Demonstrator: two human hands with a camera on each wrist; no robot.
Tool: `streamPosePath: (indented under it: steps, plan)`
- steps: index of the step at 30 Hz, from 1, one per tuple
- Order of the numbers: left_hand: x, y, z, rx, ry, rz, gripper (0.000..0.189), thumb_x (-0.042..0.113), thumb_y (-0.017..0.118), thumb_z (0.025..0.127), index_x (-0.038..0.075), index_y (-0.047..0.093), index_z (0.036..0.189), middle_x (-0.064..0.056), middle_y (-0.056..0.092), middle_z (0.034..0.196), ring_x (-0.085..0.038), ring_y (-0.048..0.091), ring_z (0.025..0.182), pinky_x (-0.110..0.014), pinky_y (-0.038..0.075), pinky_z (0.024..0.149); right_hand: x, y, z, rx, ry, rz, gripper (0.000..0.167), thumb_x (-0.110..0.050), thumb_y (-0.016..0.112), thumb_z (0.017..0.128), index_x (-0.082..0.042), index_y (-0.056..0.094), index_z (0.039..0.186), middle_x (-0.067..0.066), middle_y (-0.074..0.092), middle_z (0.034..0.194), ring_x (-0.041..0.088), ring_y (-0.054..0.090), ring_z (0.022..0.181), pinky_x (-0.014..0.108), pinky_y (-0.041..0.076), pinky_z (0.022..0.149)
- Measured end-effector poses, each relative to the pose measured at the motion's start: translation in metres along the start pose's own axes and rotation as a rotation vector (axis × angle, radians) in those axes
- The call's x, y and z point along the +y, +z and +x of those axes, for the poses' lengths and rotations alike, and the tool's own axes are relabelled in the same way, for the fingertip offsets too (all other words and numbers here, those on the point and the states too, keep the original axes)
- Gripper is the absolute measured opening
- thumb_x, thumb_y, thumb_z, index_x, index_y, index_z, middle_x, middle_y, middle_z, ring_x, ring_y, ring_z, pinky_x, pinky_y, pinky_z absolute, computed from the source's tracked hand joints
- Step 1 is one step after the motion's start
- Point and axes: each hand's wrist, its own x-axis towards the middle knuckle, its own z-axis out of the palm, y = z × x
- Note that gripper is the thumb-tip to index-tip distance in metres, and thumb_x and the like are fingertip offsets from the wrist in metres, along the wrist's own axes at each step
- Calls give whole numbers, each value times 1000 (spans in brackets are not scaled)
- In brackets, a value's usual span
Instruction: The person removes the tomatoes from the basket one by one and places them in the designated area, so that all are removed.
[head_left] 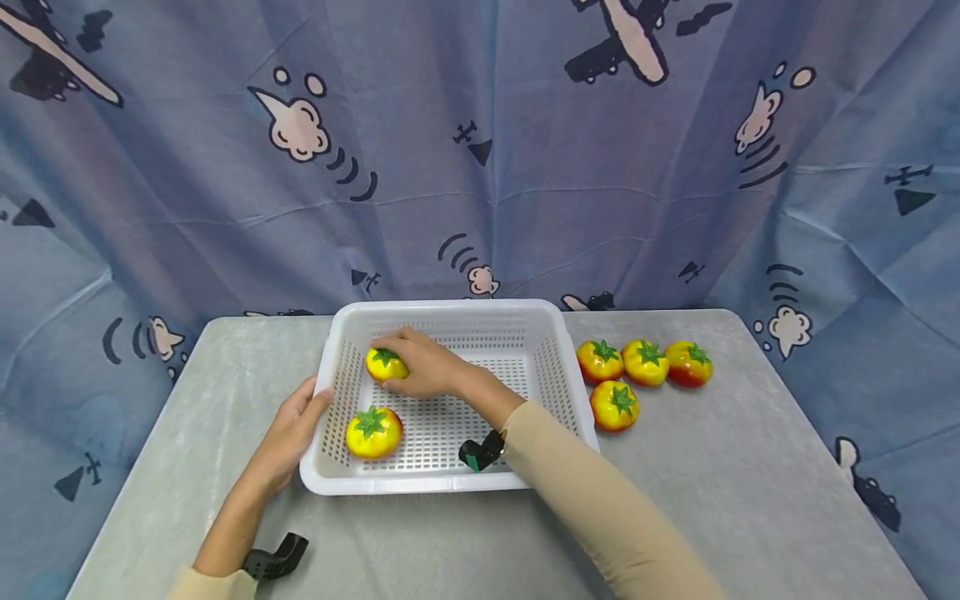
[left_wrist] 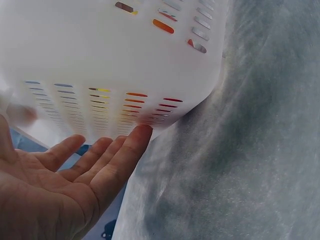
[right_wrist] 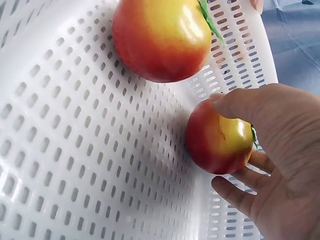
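Evidently, the largest thing is a blue fabric curtain printed with cartoon planes [head_left: 420, 217], hanging behind the basket. Beneath the basket spreads a pale grey tabletop [head_left: 750, 475]. The landmark itself is a white rectangular plastic basket with slotted walls [head_left: 420, 485]. At its left wall is the left hand [head_left: 291, 429], fingers extended and slightly spread along the outside, thumb at the rim. Inside the basket, the right hand [head_left: 429, 367] has its grip pinching a glossy red-and-yellow round tomato with green leaves [head_left: 381, 365], toward the basket's far-left corner; whether this touches the floor, I cannot tell. A matching second tomato [head_left: 377, 443] rests in the basket's near-left corner. Just right of the basket sit four similar tomatoes [head_left: 647, 368], three in a row and one nearer the front.
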Motion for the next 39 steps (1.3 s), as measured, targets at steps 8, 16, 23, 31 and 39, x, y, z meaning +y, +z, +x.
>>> streamPosePath:
  steps: [8, 16, 23, 31, 39]
  plan:
    - [0, -1, 1, 3, 7, 6, 56, 30, 36, 116, 7, 26, 166, -34, 49, 154, -44, 69, 123, -41, 69, 85, -3, -1, -1, -18, 5, 2, 66, -25, 74, 100, -20, 47, 160, 15, 48, 160, 29, 53, 145, 44, 45, 126]
    - [1, 1, 1, -3, 14, 5, 56, 30, 36, 116, 7, 25, 166, -34, 49, 155, -45, 69, 123, -42, 69, 84, -7, -8, -5, -18, 5, -13, 66, -27, 75, 99, -21, 48, 159, 13, 51, 158, 27, 56, 142, 43, 48, 124]
    - [0, 0, 0, -14, 33, -6, 56, 29, 35, 116, 5, 25, 166, -37, 51, 151, -42, 72, 117, -41, 70, 81, -9, -13, -8, 11, -17, -11, 66, -26, 75, 99, -19, 49, 159, 13, 52, 158, 26, 57, 140, 42, 48, 123]
    - [1, 0, -1, -12, 31, -4, 57, 30, 36, 116, 6, 25, 166, -36, 50, 152, -43, 71, 120, -41, 69, 83, -14, -22, -16, 43, -46, -24, 64, -26, 74, 99, -21, 51, 158, 14, 54, 156, 27, 59, 138, 42, 51, 120]
    - [0, -1, -1, -7, 19, 1, 57, 32, 36, 116, 6, 25, 166, -35, 50, 153, -43, 70, 121, -41, 69, 83, -18, -31, -28, 67, -42, -20, 63, -24, 75, 98, -18, 52, 157, 15, 55, 153, 27, 62, 133, 40, 55, 115]
